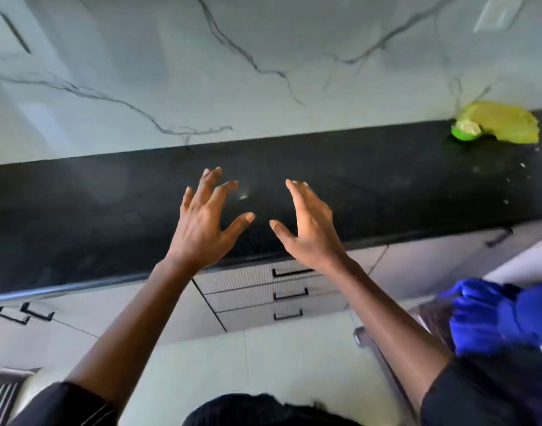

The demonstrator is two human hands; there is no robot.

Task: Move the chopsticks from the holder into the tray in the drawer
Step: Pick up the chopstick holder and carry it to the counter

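Black stone bench [79, 210] is running below a white marble wall [263, 56]; left hand [202, 229] and right hand [309, 232] are hovering above it, each grip released, fingers spread.

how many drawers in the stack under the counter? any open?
3, all shut: top white drawer with black bar handle just under the black countertop edge, middle drawer below it, bottom drawer lowest. The right forearm partly covers the top drawer.

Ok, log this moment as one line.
left hand open, empty | right hand open, empty | both over black stone countertop | grey drawers shut | chopsticks unseen
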